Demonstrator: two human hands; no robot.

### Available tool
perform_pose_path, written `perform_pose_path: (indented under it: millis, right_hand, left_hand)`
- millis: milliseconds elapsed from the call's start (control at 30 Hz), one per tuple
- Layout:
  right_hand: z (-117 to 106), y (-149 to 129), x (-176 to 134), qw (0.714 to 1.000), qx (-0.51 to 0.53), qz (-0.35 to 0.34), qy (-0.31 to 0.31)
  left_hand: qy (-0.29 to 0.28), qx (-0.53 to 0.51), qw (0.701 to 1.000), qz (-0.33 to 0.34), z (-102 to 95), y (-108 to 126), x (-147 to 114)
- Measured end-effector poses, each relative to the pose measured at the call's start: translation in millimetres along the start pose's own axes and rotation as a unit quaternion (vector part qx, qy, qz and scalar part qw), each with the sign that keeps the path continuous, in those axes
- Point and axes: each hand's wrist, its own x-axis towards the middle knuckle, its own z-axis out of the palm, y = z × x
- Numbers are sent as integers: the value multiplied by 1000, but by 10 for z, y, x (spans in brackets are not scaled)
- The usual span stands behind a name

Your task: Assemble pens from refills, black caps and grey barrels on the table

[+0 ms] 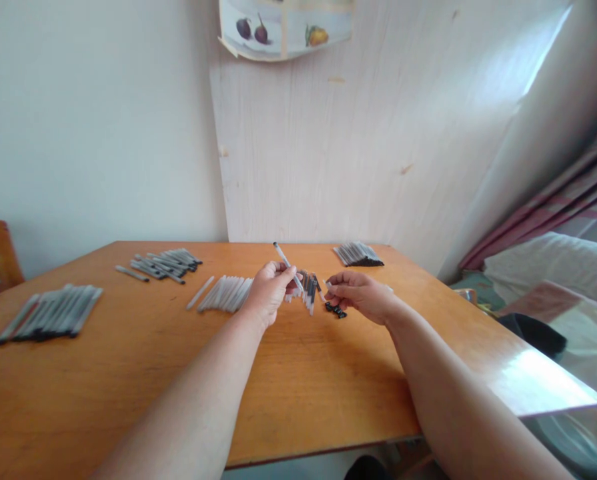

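Observation:
My left hand (pixel 271 290) is closed round a pen (pixel 284 257) with a pale barrel and a dark upper end, tilted above the table. Across from it, my right hand (pixel 358 293) pinches a small pale piece whose kind I cannot make out. Between the hands lie several slim dark-and-clear ink refills (pixel 309 290). Below my right fingers is a small heap of black pen parts (pixel 337 310). To the left of my left hand lies a row of white pen barrels (pixel 223 293), partly hidden by that hand.
A wooden table (pixel 298 380) carries it all. Bundles of black-tipped pens lie at the near left (pixel 53 313), far left (pixel 165 263) and far right (pixel 358 253). Behind is a wall (pixel 328 153) with a fruit picture (pixel 285 33). A chair (pixel 1 247) stands left, bedding (pixel 558 267) right.

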Motion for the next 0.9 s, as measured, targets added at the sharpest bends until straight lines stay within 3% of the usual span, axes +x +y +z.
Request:
perform_pose_path:
  millis: [367, 900]
  right_hand:
    - [322, -46, -16, 998, -40, 12, -49]
    - [368, 10, 28, 997, -74, -27, -13]
  left_hand:
    - [21, -28, 999, -2, 0, -16, 6]
    - [-8, -11, 1000, -14, 68, -56, -59]
